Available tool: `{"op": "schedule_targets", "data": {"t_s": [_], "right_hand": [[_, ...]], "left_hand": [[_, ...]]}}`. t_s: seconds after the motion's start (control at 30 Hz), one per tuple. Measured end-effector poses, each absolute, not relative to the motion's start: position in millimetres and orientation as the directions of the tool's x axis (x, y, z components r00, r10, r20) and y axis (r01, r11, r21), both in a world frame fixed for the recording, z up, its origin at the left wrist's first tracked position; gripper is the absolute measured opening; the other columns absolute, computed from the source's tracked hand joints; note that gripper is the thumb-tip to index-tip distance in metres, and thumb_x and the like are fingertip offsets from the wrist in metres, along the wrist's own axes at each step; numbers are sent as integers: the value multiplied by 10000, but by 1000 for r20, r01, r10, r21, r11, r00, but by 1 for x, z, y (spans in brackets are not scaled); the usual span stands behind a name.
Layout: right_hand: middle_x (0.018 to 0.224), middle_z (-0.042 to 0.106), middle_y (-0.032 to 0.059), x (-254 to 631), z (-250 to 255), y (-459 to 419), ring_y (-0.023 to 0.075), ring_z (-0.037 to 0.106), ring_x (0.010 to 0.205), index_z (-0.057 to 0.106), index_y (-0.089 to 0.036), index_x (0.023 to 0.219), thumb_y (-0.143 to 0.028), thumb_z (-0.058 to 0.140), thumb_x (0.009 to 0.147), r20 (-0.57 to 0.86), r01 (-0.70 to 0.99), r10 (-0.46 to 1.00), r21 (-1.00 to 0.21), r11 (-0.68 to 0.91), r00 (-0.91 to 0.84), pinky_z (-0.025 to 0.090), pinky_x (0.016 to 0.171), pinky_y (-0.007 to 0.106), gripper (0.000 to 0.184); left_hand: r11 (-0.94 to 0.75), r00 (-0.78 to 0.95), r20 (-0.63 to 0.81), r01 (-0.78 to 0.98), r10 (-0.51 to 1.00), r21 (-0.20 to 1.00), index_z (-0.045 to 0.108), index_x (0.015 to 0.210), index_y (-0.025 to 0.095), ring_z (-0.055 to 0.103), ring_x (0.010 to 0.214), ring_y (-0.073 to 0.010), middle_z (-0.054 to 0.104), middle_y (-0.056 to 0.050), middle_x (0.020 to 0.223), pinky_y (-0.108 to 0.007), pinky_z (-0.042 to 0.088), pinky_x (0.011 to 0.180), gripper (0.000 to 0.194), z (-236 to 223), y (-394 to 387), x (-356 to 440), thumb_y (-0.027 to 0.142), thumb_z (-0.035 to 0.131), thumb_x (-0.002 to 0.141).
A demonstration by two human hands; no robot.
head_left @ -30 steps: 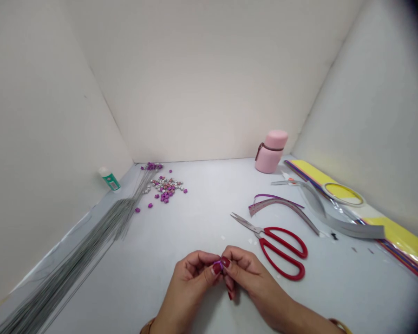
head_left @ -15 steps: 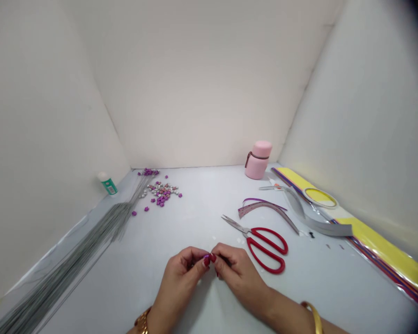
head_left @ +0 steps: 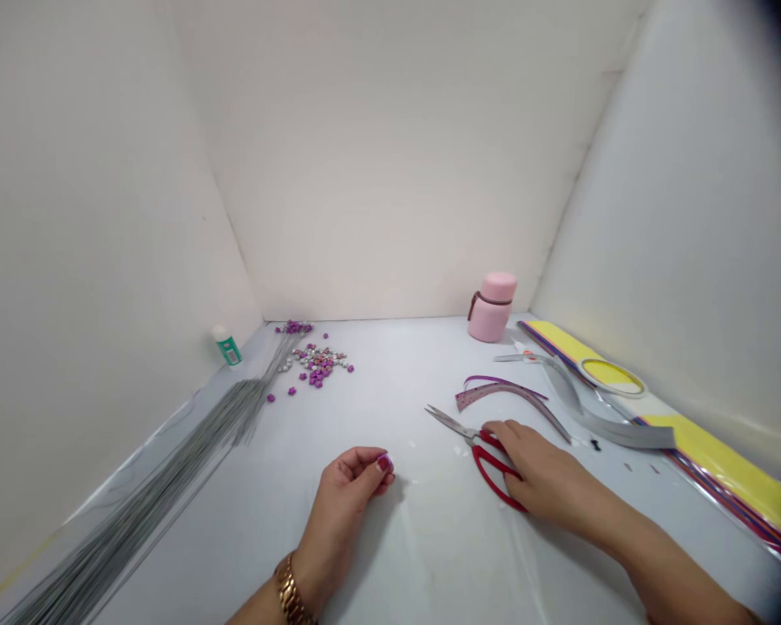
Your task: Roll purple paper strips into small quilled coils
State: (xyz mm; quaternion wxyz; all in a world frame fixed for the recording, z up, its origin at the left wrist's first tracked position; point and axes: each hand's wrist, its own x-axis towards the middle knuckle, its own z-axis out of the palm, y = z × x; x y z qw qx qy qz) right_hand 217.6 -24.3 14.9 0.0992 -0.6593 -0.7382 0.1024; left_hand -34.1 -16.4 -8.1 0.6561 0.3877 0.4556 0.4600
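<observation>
My left hand (head_left: 351, 486) pinches a small purple piece (head_left: 385, 462). My right hand (head_left: 534, 473) rests, fingers curved, over the red-handled scissors (head_left: 488, 460).

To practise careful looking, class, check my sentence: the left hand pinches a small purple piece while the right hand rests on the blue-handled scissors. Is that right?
Not quite: the handles are red, not blue, as the head view shows. The left hand does pinch a small purple piece, and the right hand does rest on the scissors.
</observation>
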Motion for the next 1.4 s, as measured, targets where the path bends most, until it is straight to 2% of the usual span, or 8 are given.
{"op": "schedule_targets", "data": {"t_s": [0.13, 0.33, 0.47, 0.63, 0.97, 1.07, 1.23, 1.4], "right_hand": [[918, 543, 77, 206, 8, -20, 215, 553, 829, 481, -179, 1095, -19, 440, 605, 3, 959, 993, -261, 112, -116, 405, 661, 276, 516], [947, 576, 69, 185, 7, -21, 207, 581, 798, 521, -203, 1021, -199, 459, 740, 141, 839, 985, -519, 162, -104, 446, 717, 322, 288], [1091, 560, 90, 176, 8, -26, 217, 539, 981, 446, -205, 1148, -166, 438, 765, 203, 713, 955, -636, 295, -214, 423, 848, 341, 386], [1026, 549, 91, 168, 9, -33, 195, 543, 928, 398, -211, 1203, -79, 409, 753, 164, 640, 928, -682, 352, -335, 444, 811, 308, 469], [888, 550, 67, 171, 11, -34, 205, 552, 760, 440, -240, 1028, -201, 470, 776, 159, 737, 971, -632, 240, -180, 464, 689, 325, 256], [904, 528, 74, 177, 4, -32, 213, 542, 805, 395, -249, 1112, -103, 404, 761, 145, 752, 961, -598, 276, -237, 462, 721, 350, 380], [1179, 406, 117, 177, -4, -33, 277, 393, 1107, 355, -237, 1206, -40, 442, 684, 150, 759, 920, -525, 384, -362, 363, 908, 441, 565], [1036, 471, 94, 167, 6, -38, 234, 473, 959, 398, -234, 1166, -87, 443, 754, 80, 747, 934, -579, 328, -348, 417, 835, 385, 440]], "left_hand": [[280, 128, -253, -294, 959, 914, 646, 781, 143, 590, 684, -126, 659, -40, 727, -230, 445, 697, 161, -7, -16, -33, 274, 664, 689], [305, 93, -291, -310, 952, 900, 654, 768, 134, 595, 679, -122, 666, -49, 748, -218, 453, 684, 164, -3, -15, -33, 261, 684, 670], [336, 81, -329, -348, 941, 875, 656, 799, 127, 605, 660, -121, 677, -55, 726, -221, 463, 670, 201, -5, -12, -33, 250, 706, 648], [336, 84, -329, -355, 941, 872, 652, 793, 117, 603, 646, -107, 676, -49, 712, -198, 460, 647, 184, -7, -11, -33, 238, 699, 663], [367, 110, -351, -333, 930, 869, 644, 854, 115, 613, 699, -125, 683, -63, 752, -214, 462, 683, 208, -8, -10, -34, 232, 682, 686], [374, 110, -358, -325, 927, 869, 642, 850, 113, 611, 687, -121, 684, -62, 745, -212, 462, 681, 206, -6, -11, -33, 219, 688, 680], [374, 105, -360, -329, 927, 867, 642, 832, 119, 602, 653, -104, 681, -45, 708, -191, 455, 649, 188, -5, -11, -32, 216, 691, 678], [347, 129, -322, -332, 938, 877, 646, 816, 122, 594, 644, -102, 675, -35, 670, -184, 445, 638, 170, -9, -12, -33, 214, 689, 680]]}}
